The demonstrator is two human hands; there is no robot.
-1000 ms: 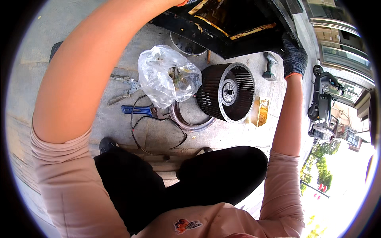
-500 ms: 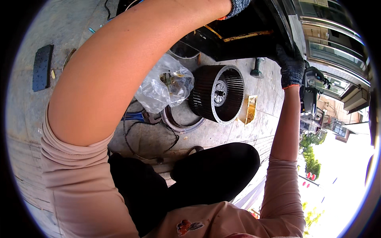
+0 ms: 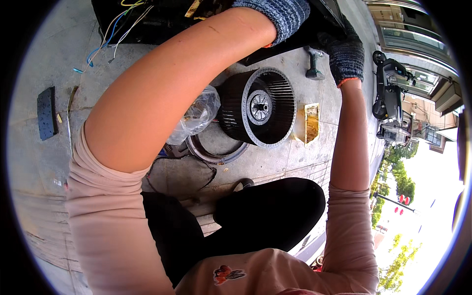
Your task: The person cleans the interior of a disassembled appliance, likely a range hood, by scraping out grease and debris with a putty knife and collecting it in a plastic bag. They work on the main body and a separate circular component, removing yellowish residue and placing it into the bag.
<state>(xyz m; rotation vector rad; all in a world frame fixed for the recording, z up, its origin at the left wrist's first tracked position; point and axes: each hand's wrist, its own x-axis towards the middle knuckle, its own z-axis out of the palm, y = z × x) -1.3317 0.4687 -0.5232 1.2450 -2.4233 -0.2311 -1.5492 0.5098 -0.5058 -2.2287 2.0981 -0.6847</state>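
A large black housing [image 3: 162, 28] with loose coloured wires [image 3: 117, 30] hangs across the top of the view. My left hand [image 3: 290, 18], in a dark knitted glove, is against it; its fingers are hidden. The gloved right hand [image 3: 345, 58] is closed around the housing's right corner. Just below lies a dark blower wheel [image 3: 258, 108] on its side, its hub facing right. Next to it are a clear plastic bag [image 3: 202, 112] and a metal ring [image 3: 209, 153], partly behind my left arm.
A green cordless drill [image 3: 313, 68] stands under the housing, with a grease-stained yellow cup [image 3: 309, 124] nearer me. A dark flat slab [image 3: 47, 114] and a thin strip [image 3: 70, 115] lie on the paving at left. A scooter [image 3: 391, 91] is parked at right.
The housing's position in view has shifted up and left, exposing its hanging wires. Both hands have gone with it, and the floor objects appear shifted as the view turned.
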